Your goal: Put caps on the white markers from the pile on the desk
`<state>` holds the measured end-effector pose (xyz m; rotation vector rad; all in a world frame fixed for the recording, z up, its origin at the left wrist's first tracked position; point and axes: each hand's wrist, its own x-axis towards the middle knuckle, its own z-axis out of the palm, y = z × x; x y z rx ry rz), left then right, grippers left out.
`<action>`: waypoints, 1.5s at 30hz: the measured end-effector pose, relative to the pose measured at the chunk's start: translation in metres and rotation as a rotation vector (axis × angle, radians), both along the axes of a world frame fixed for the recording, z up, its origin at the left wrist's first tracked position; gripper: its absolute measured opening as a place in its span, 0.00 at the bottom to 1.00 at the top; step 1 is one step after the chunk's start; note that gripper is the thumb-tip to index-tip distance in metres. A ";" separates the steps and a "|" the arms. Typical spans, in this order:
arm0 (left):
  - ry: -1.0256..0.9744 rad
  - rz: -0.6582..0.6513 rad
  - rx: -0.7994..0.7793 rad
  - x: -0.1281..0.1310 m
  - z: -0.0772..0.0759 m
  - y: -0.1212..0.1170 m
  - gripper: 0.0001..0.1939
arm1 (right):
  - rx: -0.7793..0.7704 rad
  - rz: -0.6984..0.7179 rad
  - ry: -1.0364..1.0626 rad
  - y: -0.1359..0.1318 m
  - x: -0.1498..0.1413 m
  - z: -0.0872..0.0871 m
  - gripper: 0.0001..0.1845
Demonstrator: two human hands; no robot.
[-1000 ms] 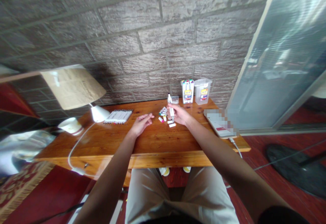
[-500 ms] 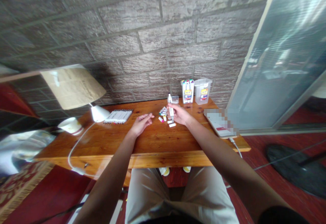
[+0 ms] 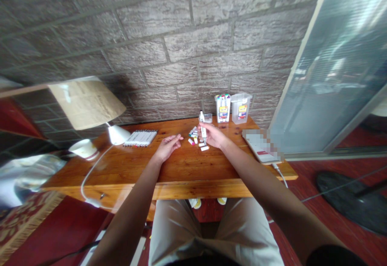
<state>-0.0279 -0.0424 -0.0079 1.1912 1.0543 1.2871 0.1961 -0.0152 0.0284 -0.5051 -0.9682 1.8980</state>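
My right hand (image 3: 213, 135) grips a white marker (image 3: 203, 130) between thumb and fingers, holding it nearly upright with its dark end at the top. Just left of and below that hand lies a loose group of short marker caps (image 3: 195, 140), white with coloured ends. My left hand (image 3: 169, 146) rests on the wooden table (image 3: 187, 169) left of the caps, its fingers loosely bent and apart, holding nothing. Behind the marker stands a small clear plastic tray or lid (image 3: 207, 117), partly hidden.
A row of white markers (image 3: 140, 138) lies at the left beside a lamp (image 3: 118, 134) and a paper cup (image 3: 84, 150). At the back stand a box of markers (image 3: 223, 109) and a clear plastic box (image 3: 241, 109). A flat device (image 3: 262, 148) with a cable lies right.
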 end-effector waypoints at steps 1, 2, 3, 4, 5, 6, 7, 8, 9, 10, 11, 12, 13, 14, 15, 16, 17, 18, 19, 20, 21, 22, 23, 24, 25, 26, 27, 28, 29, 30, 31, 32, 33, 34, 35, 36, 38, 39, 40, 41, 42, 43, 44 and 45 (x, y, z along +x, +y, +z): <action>0.003 -0.001 0.002 0.000 0.000 0.000 0.23 | 0.002 -0.001 -0.001 0.000 0.000 0.000 0.14; 0.006 -0.002 0.004 0.000 0.000 0.000 0.22 | 0.004 -0.002 -0.006 -0.001 0.000 0.000 0.14; 0.009 -0.003 0.007 -0.001 -0.001 0.000 0.22 | 0.006 -0.004 -0.014 -0.001 0.000 0.001 0.13; 0.010 -0.005 0.009 -0.001 -0.001 0.000 0.22 | 0.009 -0.006 -0.023 -0.001 0.000 0.001 0.13; 0.008 -0.006 0.008 -0.001 -0.001 0.001 0.22 | 0.015 -0.007 -0.030 -0.002 0.000 0.001 0.13; 0.006 -0.008 0.007 -0.001 -0.001 0.001 0.22 | 0.022 -0.007 -0.037 -0.002 0.000 0.001 0.13; 0.002 -0.009 0.005 -0.001 -0.001 0.001 0.22 | 0.030 -0.005 -0.043 -0.002 0.000 0.001 0.13; -0.001 -0.010 0.003 -0.001 -0.002 0.001 0.21 | 0.037 -0.002 -0.048 -0.002 0.000 0.001 0.14; -0.004 -0.010 0.000 -0.002 -0.002 0.002 0.21 | 0.044 0.002 -0.053 -0.002 0.000 0.001 0.14; -0.006 -0.009 -0.001 -0.002 -0.002 0.002 0.21 | 0.048 0.006 -0.057 -0.002 0.000 0.000 0.14; -0.007 -0.009 0.000 -0.002 -0.003 0.002 0.21 | 0.049 0.009 -0.058 -0.002 0.000 0.000 0.14; -0.006 -0.012 0.003 -0.002 -0.003 0.002 0.21 | 0.050 0.011 -0.059 -0.001 0.000 0.000 0.14; -0.003 -0.014 0.008 -0.002 -0.003 0.002 0.21 | 0.049 0.013 -0.058 -0.001 0.000 -0.001 0.14; 0.001 -0.016 0.013 -0.002 -0.003 0.003 0.21 | 0.048 0.014 -0.058 -0.001 0.000 -0.001 0.13; 0.006 -0.017 0.016 -0.002 -0.003 0.003 0.21 | 0.048 0.015 -0.058 -0.001 0.000 -0.001 0.13; 0.010 -0.018 0.018 -0.002 -0.003 0.003 0.21 | 0.048 0.014 -0.057 -0.002 0.000 -0.001 0.13; 0.012 -0.019 0.017 -0.003 -0.003 0.003 0.21 | 0.049 0.014 -0.057 -0.002 0.000 -0.001 0.12; 0.012 -0.020 0.015 -0.003 -0.003 0.003 0.21 | 0.050 0.013 -0.058 -0.002 0.000 -0.001 0.12; 0.010 -0.020 0.012 -0.003 -0.003 0.003 0.21 | 0.051 0.013 -0.059 -0.002 0.000 -0.001 0.12; 0.006 -0.021 0.010 -0.003 -0.003 0.003 0.21 | 0.053 0.014 -0.061 -0.002 0.000 -0.001 0.12; 0.002 -0.021 0.010 -0.003 -0.003 0.003 0.21 | 0.055 0.013 -0.062 -0.003 0.000 0.000 0.12; -0.003 -0.022 0.008 -0.003 -0.003 0.003 0.21 | 0.058 0.013 -0.063 -0.003 0.000 -0.001 0.12; -0.006 -0.022 0.007 -0.003 -0.003 0.003 0.21 | 0.063 0.015 -0.064 -0.003 0.001 -0.001 0.12; -0.009 -0.022 0.005 -0.003 -0.004 0.003 0.21 | 0.070 0.017 -0.062 -0.003 0.001 -0.001 0.12; -0.012 -0.022 0.004 -0.003 -0.004 0.003 0.21 | 0.078 0.021 -0.061 -0.003 0.001 -0.001 0.13; -0.015 -0.023 0.004 -0.003 -0.004 0.003 0.21 | 0.086 0.024 -0.061 -0.003 0.001 -0.001 0.13; -0.016 -0.024 0.005 -0.003 -0.005 0.003 0.21 | 0.092 0.028 -0.061 -0.003 0.001 -0.001 0.14; -0.017 -0.025 0.006 -0.004 -0.005 0.004 0.21 | 0.097 0.029 -0.062 -0.003 0.001 -0.001 0.14; -0.017 -0.024 0.007 -0.004 -0.006 0.004 0.20 | 0.100 0.029 -0.064 -0.003 0.001 -0.001 0.15; -0.016 -0.024 0.008 -0.004 -0.006 0.004 0.20 | 0.100 0.029 -0.067 -0.003 0.001 -0.001 0.15; -0.013 -0.023 0.009 -0.004 -0.006 0.004 0.20 | 0.099 0.027 -0.069 -0.003 0.001 -0.001 0.14; -0.011 -0.022 0.009 -0.004 -0.006 0.004 0.20 | 0.095 0.026 -0.068 -0.003 0.001 -0.001 0.14; -0.008 -0.020 0.009 -0.004 -0.006 0.004 0.21 | 0.092 0.025 -0.067 -0.003 0.001 -0.001 0.14; -0.007 -0.019 0.009 -0.003 -0.005 0.004 0.21 | 0.090 0.024 -0.065 -0.003 0.001 -0.001 0.13; -0.006 -0.019 0.009 -0.003 -0.005 0.004 0.21 | 0.088 0.025 -0.064 -0.003 0.001 -0.001 0.13; -0.007 -0.019 0.008 -0.003 -0.004 0.004 0.21 | 0.087 0.026 -0.064 -0.003 0.001 -0.001 0.13; -0.010 -0.018 0.005 -0.003 -0.003 0.003 0.22 | 0.086 0.028 -0.065 -0.003 0.001 -0.001 0.12; -0.010 -0.018 0.004 -0.002 -0.003 0.003 0.22 | 0.088 0.029 -0.064 -0.003 0.001 -0.001 0.12; -0.011 -0.017 0.003 -0.002 -0.003 0.003 0.22 | 0.091 0.029 -0.061 -0.003 0.001 -0.002 0.12; -0.011 -0.016 0.002 -0.002 -0.003 0.003 0.22 | 0.092 0.030 -0.058 -0.003 0.001 -0.002 0.13; -0.013 -0.014 0.000 -0.002 -0.003 0.003 0.22 | 0.093 0.031 -0.055 -0.003 0.001 -0.002 0.13; -0.015 -0.015 -0.002 -0.002 -0.003 0.003 0.22 | 0.093 0.033 -0.052 -0.003 0.001 -0.003 0.13; -0.017 -0.016 -0.005 -0.002 -0.003 0.003 0.22 | 0.093 0.036 -0.050 -0.002 0.001 -0.003 0.13; -0.020 -0.017 -0.007 -0.002 -0.003 0.003 0.22 | 0.093 0.040 -0.049 -0.002 0.001 -0.004 0.14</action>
